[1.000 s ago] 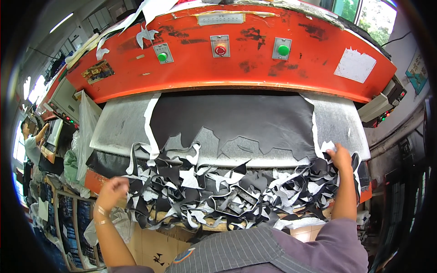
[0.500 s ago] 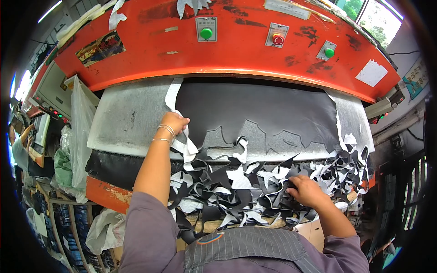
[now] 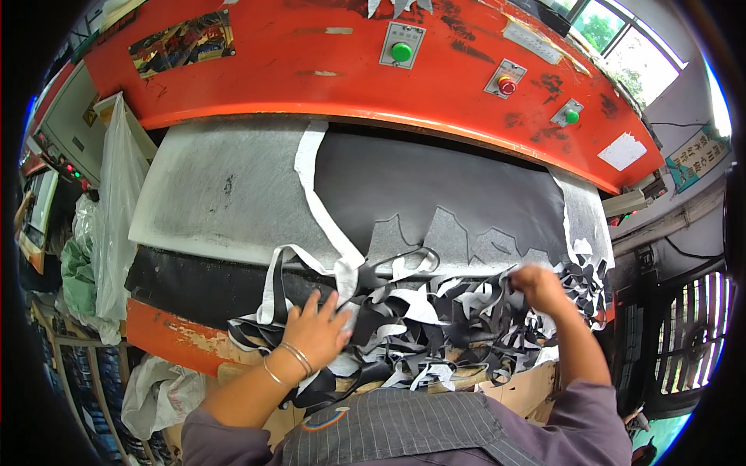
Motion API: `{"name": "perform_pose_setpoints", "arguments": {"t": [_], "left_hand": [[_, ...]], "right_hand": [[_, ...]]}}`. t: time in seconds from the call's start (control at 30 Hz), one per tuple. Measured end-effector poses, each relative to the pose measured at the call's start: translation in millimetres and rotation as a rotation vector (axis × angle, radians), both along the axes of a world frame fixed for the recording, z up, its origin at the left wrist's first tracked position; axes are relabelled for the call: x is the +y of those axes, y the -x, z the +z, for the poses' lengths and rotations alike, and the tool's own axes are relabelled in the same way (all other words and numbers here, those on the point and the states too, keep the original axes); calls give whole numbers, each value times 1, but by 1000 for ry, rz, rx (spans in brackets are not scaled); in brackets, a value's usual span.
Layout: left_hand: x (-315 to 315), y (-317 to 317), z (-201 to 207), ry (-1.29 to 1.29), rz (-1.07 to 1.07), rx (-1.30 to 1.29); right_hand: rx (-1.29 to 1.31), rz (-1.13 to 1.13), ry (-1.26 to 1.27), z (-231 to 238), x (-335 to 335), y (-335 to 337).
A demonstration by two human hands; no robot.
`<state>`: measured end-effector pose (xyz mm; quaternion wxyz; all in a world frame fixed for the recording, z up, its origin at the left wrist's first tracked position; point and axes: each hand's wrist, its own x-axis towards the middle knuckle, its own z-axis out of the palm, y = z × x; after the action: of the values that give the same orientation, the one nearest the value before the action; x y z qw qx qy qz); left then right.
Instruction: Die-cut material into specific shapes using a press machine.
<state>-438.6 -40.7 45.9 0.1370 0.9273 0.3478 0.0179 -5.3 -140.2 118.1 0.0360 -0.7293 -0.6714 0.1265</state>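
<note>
A black sheet (image 3: 443, 179) with a pale backing lies on the grey work board (image 3: 210, 194), with angular shapes cut out along its near edge. A long white-edged strip (image 3: 311, 171) hangs from its left side down into a heap of black and white offcuts (image 3: 420, 311). My left hand (image 3: 315, 334) rests on the left end of the heap, fingers spread, beside the strip's lower end. Over the right part of the heap is my right hand (image 3: 536, 286), its fingers curled closed and blurred by motion; what they grip is hidden.
A red machine beam (image 3: 311, 70) spans the far side, carrying a green button (image 3: 401, 52), a red knob (image 3: 507, 85) and another green button (image 3: 572, 116). Clear plastic sheeting (image 3: 118, 210) hangs at the left. A white sack (image 3: 163, 392) lies lower left.
My left hand has let go of the sheet's left strip and come down toward me onto the offcuts, opening. My right hand has moved slightly up and right. The head view has shifted and tilted.
</note>
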Motion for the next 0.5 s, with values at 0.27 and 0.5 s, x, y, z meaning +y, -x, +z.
{"name": "perform_pose_setpoints", "arguments": {"t": [0.27, 0.5], "left_hand": [[-11, 53, 65, 765, -208, -275], [32, 31, 60, 215, 245, -586]], "right_hand": [[-111, 53, 47, 14, 218, 134], [464, -227, 15, -33, 246, 183]]}}
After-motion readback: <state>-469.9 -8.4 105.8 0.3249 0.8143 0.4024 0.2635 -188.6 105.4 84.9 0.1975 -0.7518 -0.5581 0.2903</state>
